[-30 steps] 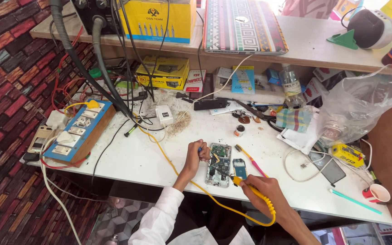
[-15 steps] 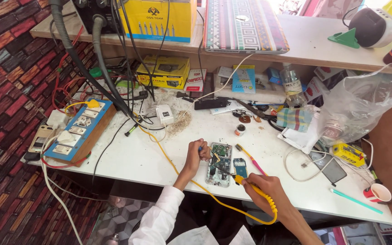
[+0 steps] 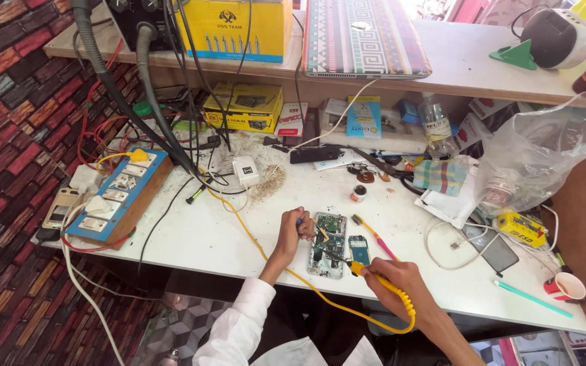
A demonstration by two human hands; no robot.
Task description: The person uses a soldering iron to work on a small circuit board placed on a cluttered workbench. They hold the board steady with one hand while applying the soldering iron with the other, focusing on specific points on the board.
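Observation:
An opened phone (image 3: 327,245) with its circuit board showing lies on the white table (image 3: 191,237) in front of me. My left hand (image 3: 296,232) rests at the phone's left edge and pinches a small thin tool against the board. My right hand (image 3: 401,285) grips a yellow soldering iron (image 3: 359,270), whose tip reaches onto the board. The iron's yellow cord (image 3: 252,234) loops under my wrist and runs back across the table. A small blue board piece (image 3: 358,249) lies just right of the phone.
A blue switchboard (image 3: 120,196) sits at the left edge with cables. A pink-handled brush (image 3: 376,237), a solder tin (image 3: 358,194), a white charger (image 3: 245,171), a clear plastic bag (image 3: 544,163), a dark phone (image 3: 490,247) and a paper cup (image 3: 568,287) lie around. A shelf (image 3: 469,74) carries boxes and a laptop.
Both hands stay at the phone. The soldering iron tip has shifted slightly on the board; nothing was picked up or let go.

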